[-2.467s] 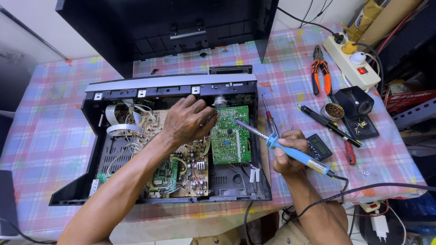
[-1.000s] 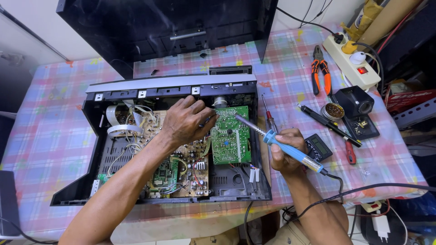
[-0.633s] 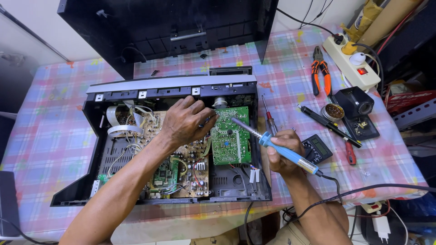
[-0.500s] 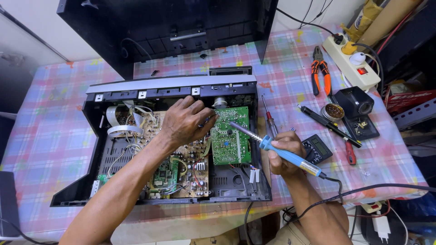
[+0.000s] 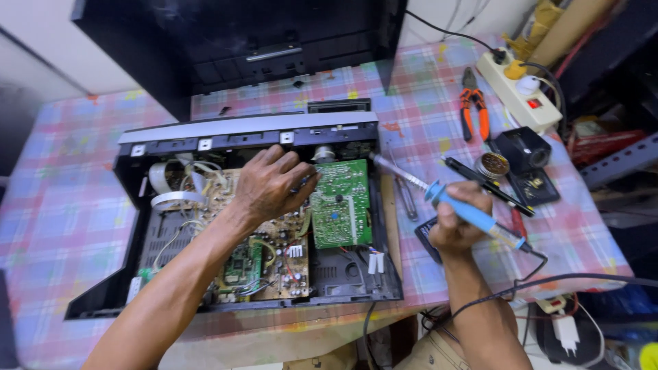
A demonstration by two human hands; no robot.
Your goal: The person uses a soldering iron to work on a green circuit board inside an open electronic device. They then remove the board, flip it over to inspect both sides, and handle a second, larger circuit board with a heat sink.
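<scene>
Soldering job looks to be somewhere in the middle, going by how things lie. The black player case [image 5: 226,226] sits open on the bench [image 5: 62,226], with its lid [image 5: 240,41] off and propped at the back, so the opening-up part is done. The boards are all bare: a green board [image 5: 341,205] on the right side and a tan board [image 5: 274,247] next to it. Nothing is closed up again, and I can't tell which joints are finished (too small to see).

The left hand [image 5: 271,185] reaches across into the case, palm down, fingers curled together, with the fingertips pressed at the gap between the two boards. They may be pinching a small part or wire, but I can't make it out.

The right hand [image 5: 458,220] is wrapped in a fist around the blue soldering iron [image 5: 449,202], off the right edge of the case. The iron's tip points up-left toward the case's back corner, not touching the green board. Its cord trails off the bench edge. An orange pair of pliers [image 5: 473,106], a solder stand [image 5: 521,151] and a power strip [image 5: 521,92] sit further right.
</scene>
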